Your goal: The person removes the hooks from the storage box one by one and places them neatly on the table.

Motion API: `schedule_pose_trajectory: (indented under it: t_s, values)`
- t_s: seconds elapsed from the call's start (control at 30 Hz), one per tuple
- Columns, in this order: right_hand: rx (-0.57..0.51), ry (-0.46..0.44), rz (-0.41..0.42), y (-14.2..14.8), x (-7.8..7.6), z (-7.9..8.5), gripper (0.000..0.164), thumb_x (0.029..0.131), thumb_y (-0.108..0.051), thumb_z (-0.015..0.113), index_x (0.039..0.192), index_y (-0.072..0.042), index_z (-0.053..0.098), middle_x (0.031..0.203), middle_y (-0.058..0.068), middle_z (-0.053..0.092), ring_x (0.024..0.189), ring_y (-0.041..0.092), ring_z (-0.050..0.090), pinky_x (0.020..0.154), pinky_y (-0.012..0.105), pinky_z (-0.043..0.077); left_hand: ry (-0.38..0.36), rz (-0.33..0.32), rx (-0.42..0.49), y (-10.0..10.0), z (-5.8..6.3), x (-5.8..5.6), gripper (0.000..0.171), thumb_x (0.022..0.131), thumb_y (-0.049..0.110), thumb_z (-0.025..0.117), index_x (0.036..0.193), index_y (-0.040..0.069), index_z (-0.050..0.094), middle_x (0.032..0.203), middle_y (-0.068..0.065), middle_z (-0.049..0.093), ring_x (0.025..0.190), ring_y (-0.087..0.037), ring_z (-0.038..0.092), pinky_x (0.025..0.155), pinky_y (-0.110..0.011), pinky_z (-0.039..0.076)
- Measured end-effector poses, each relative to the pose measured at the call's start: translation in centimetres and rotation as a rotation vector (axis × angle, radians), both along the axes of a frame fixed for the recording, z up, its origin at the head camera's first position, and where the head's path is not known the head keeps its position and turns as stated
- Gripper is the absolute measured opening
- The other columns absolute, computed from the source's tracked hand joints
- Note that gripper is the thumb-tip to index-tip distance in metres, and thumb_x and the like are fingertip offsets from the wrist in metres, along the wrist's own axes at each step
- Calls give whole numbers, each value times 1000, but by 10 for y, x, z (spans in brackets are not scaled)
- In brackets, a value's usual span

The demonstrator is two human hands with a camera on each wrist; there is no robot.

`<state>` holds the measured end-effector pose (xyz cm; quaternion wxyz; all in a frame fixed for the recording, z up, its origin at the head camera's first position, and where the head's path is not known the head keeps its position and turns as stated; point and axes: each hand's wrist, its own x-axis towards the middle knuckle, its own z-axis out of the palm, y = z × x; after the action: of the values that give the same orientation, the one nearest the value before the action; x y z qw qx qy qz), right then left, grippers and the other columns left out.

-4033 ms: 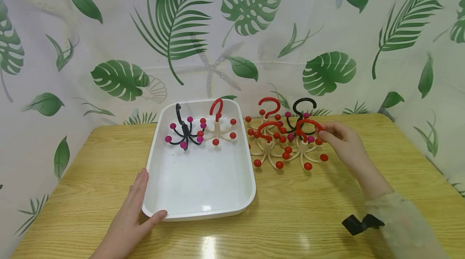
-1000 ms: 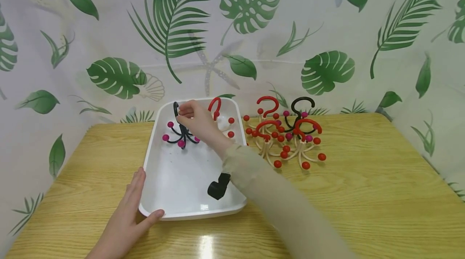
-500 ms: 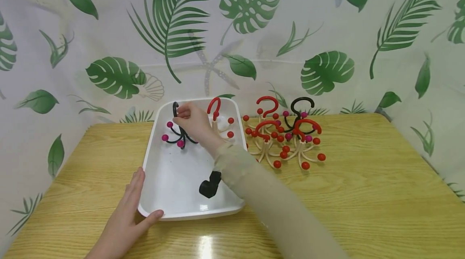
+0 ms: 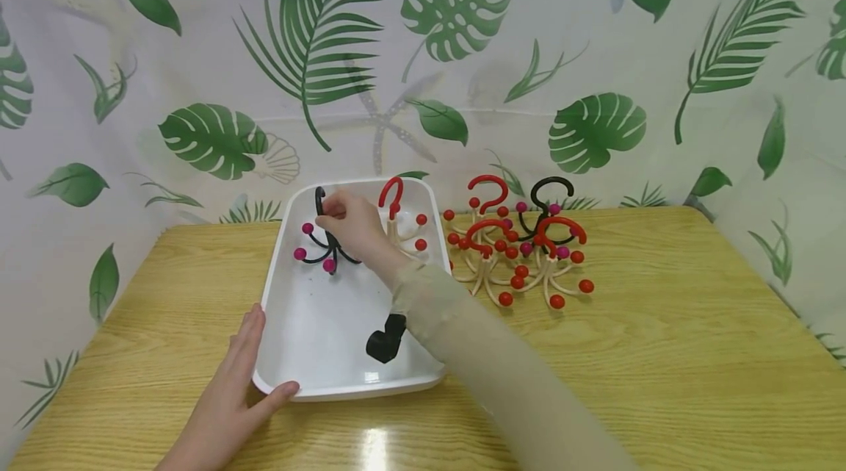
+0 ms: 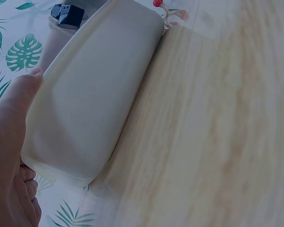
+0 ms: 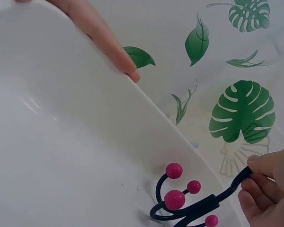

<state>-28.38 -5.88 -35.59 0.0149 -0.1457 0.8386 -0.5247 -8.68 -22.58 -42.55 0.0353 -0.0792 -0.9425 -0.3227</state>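
My right hand (image 4: 360, 228) pinches the black hook of a black multi-arm hook hanger (image 4: 333, 239) with pink ball tips, near the far left of the white tray (image 4: 360, 388). In the right wrist view, thumb and fingers meet on the hook end, with the hanger's arms (image 6: 174, 199) down inside the tray. A cream hanger with a red hook (image 4: 393, 212) and red balls stands beside it, partly hidden by my hand. My left hand (image 4: 228, 390) rests at the tray's near left corner, straight fingers along the outer wall and thumb at the front rim.
Right of the tray, several hangers crowd together: cream ones with red hooks (image 4: 485, 258) and a black one (image 4: 543, 217). All stand on a wooden table (image 4: 687, 353). A leaf-print cloth (image 4: 502, 126) hangs behind.
My right hand has left a red hook in the right-hand group and moved left over the tray to the black hanger. That hanger has barely shifted. My left hand stays put.
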Motion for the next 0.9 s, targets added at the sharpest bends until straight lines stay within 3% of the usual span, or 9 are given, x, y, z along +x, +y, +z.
schedule_pose_trajectory:
  t_s: [0.4, 0.67, 0.9]
  values:
    - [-46, -31, 79, 14, 25, 26, 10, 89, -18, 70, 97, -16, 66, 88, -8, 64, 85, 10, 60, 77, 25, 51, -30, 19, -16, 1, 4, -1, 101, 86, 51, 65, 154, 21, -3, 160, -7, 0, 143, -36, 7, 104, -68, 22]
    - [-130, 0, 209, 44, 48, 45, 10, 90, -17, 68, 100, -13, 67, 92, -4, 67, 89, 14, 61, 80, 29, 51, -6, 14, -10, 1, 2, 0, 101, 85, 50, 67, 155, 22, -2, 160, -7, 2, 144, -34, 7, 105, -67, 22]
    - [-169, 22, 250, 75, 69, 58, 16, 92, -15, 65, 106, -9, 65, 97, 1, 66, 91, 18, 61, 81, 30, 53, -10, 19, -1, 1, 1, 0, 102, 85, 52, 66, 155, 22, -2, 160, -5, 1, 144, -34, 7, 104, -67, 22]
